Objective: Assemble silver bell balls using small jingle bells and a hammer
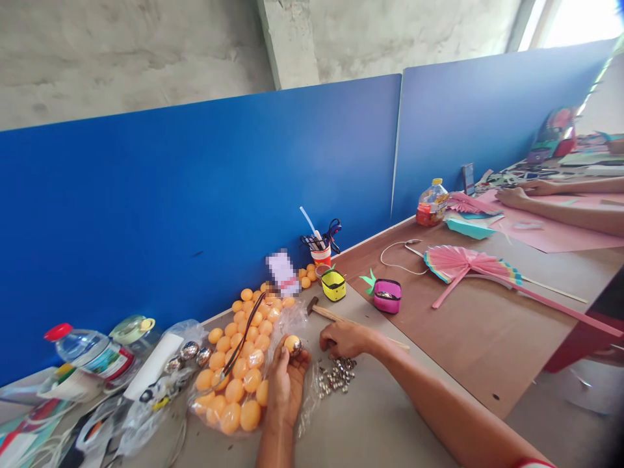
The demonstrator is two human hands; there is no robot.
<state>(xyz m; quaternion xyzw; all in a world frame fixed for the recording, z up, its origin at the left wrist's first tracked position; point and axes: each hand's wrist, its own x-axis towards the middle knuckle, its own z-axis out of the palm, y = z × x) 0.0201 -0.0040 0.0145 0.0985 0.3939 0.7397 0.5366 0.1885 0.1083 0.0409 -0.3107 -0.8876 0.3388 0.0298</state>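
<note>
In my left hand (pixel 288 383) sits an orange ball (pixel 291 342) partly covered with shiny silver pieces, held between thumb and fingers. My right hand (pixel 347 338) reaches down with curled fingertips at the edge of a pile of small shiny metal pieces (pixel 336 378); whatever they pinch is too small to make out. Left of my left hand, a clear plastic bag (pixel 287 318) holds several plain orange balls (pixel 234 390). A hammer (pixel 325 312) with a wooden handle lies just beyond my right hand.
A yellow pouch (pixel 334 286), a purple pouch (pixel 388 296) and a cup of pens (pixel 320 252) stand farther back. On the left are a water bottle (pixel 92 354) and silver balls (pixel 189 351). Pink paper fans (pixel 470 263) lie rightward, near another person's arms (pixel 565 205). Blue panels (pixel 195 214) bound the table.
</note>
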